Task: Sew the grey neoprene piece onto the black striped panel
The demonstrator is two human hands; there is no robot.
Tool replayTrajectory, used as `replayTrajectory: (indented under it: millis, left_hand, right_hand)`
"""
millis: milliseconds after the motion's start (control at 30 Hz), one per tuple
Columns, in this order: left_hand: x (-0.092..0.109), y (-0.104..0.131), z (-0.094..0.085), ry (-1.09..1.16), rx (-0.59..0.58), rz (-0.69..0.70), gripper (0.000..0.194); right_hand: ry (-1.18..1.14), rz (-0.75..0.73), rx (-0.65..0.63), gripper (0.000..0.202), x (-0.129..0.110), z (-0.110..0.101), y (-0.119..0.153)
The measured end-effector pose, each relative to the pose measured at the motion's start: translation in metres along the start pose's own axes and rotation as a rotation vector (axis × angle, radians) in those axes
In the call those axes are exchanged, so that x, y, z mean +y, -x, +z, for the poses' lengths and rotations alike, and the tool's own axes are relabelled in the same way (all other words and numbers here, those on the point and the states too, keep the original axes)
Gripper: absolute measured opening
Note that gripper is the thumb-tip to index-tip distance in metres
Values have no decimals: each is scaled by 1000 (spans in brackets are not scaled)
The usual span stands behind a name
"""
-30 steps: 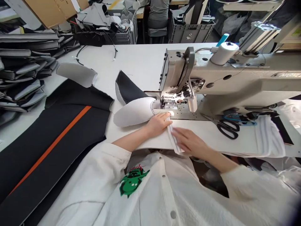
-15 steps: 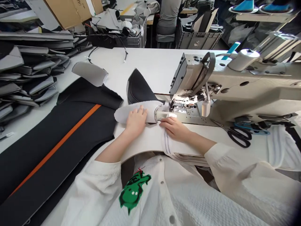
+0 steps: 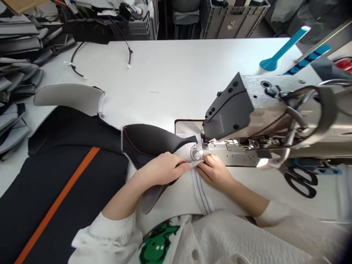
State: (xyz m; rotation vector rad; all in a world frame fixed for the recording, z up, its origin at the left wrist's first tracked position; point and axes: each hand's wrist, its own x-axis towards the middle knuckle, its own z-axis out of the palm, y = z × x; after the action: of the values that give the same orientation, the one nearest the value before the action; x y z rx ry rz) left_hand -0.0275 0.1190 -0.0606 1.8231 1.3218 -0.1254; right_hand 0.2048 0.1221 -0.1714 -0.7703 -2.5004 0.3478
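My left hand (image 3: 163,168) is closed on a black fabric piece with a pale grey backing (image 3: 151,139), gripping its front edge between thumb and fingers. The piece is folded, and its right end lies beside the presser foot of the sewing machine (image 3: 228,110). My right hand (image 3: 216,170) is just right of that end, fingers curled and pinching at the top of a white striped band (image 3: 202,190), which hangs toward my lap. Its fingertips meet the fabric edge, and what lies under them is partly hidden. The needle is hard to make out.
Left lies a large black fabric panel (image 3: 110,179) with an orange stripe (image 3: 57,205). Stacked cut pieces (image 3: 16,80) stand at far left. Black-handled scissors (image 3: 301,181) rest at the right. Short black cables (image 3: 129,55), a blue stand (image 3: 271,64) and grey crates (image 3: 233,22) are farther back.
My left hand has gone from lying flat on the grey backing to gripping the piece's front edge, nearer my right hand. The piece is now folded. The view has tilted down and closer.
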Motion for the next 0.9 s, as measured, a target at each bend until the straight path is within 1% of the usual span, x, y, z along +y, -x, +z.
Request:
replayTrajectory:
  millis: [67,100,167,200,300,367,433,500,600,733,800,900]
  left_hand:
    - [-8,-9,-1,134,43,-39,48]
    - [-10,-14,3,137,77,-73,45]
    - [-13,-23,16,8,162,-112,36]
    - [-14,-26,24,-101,204,-96,37]
    - [-16,-30,53,-404,333,20,47]
    - [-20,-31,68,-520,466,88,51]
    - [-25,-32,78,-581,581,160,57]
    - [-31,-34,83,-615,633,212,63]
    - [-37,-38,82,-608,637,245,65]
    - [-43,-41,79,-550,630,294,64]
    - [-44,-40,79,-519,653,307,63]
    - [-40,-41,84,-480,726,338,59]
  right_hand:
    - [-4,21,-6,18,1,0,2]
    - [0,37,-10,24,2,0,2]
    - [16,72,-12,35,2,0,2]
    - [22,81,-8,36,2,0,2]
    - [35,71,7,35,3,2,2]
    - [54,75,16,34,3,3,2]
    - [78,91,23,34,3,4,2]
    - [99,106,24,38,1,4,2]
    - [115,131,-8,45,-4,3,1]
    - [125,166,-98,57,-7,0,-1]
    - [136,167,-128,67,-6,-1,-2]
    - [169,161,-167,78,1,-1,-1]
